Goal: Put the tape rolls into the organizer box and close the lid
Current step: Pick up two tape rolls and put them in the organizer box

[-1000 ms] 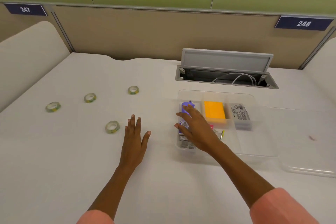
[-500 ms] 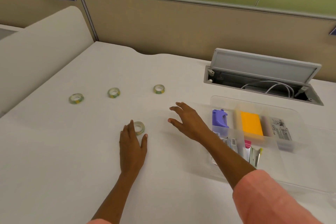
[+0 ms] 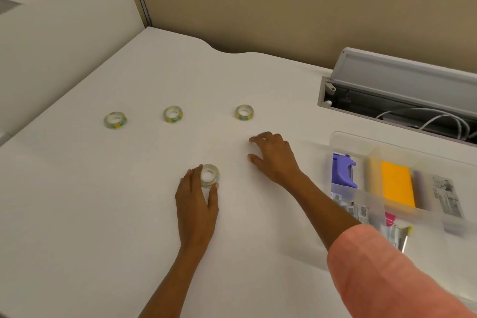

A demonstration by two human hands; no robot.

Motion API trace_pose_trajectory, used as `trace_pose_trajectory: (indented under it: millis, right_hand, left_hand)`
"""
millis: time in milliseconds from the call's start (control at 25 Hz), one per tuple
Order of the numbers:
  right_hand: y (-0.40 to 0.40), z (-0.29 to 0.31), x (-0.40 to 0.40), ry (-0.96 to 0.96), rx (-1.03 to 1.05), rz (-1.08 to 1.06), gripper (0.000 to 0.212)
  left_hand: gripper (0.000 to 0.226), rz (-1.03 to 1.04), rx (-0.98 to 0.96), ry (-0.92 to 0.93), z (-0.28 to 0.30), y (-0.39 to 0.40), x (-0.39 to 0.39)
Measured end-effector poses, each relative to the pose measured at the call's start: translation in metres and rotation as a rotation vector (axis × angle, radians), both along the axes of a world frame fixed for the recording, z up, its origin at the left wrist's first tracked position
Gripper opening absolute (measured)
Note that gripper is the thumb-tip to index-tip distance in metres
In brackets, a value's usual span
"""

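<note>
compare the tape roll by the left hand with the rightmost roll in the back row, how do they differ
The near roll sits between the left hand's thumb and fingers; the back right roll lies untouched. The near one looks paler, the back one shows a green-yellow band. Both lie flat on the desk, hole up.

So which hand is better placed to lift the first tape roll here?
Left. The left hand already has thumb and fingers around the nearest tape roll on the desk. The right hand is open, touches no roll, and sits short of the far-right roll.
</note>
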State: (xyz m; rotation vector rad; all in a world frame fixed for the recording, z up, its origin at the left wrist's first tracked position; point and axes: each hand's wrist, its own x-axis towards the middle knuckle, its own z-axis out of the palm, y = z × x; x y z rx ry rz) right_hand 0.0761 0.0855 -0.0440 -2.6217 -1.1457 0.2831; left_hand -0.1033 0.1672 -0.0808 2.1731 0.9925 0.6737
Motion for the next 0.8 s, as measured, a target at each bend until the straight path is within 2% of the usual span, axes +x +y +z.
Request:
trace_pose_trajectory:
  millis: [160, 440, 600, 800]
  right_hand:
    - [0.026, 0.006, 0.025, -0.015, 0.018, -0.038, 0.053]
    - [0.056, 0.002, 0.043, -0.065, -0.078, -0.048, 0.044]
    - [0.049, 0.001, 0.035, -0.072, -0.013, -0.081, 0.037]
    - [0.025, 0.008, 0.017, 0.043, 0.051, -0.097, 0.027]
  left_hand:
    - [0.055, 0.075, 0.025, 0.019, -0.002, 0.007, 0.010]
    - [0.053, 0.103, 0.045, 0.018, -0.009, 0.009, 0.012]
    - [0.051, 0.107, 0.048, 0.010, -0.010, 0.008, 0.012]
    - [0.049, 0.102, 0.032, -0.070, -0.002, 0.007, 0.011]
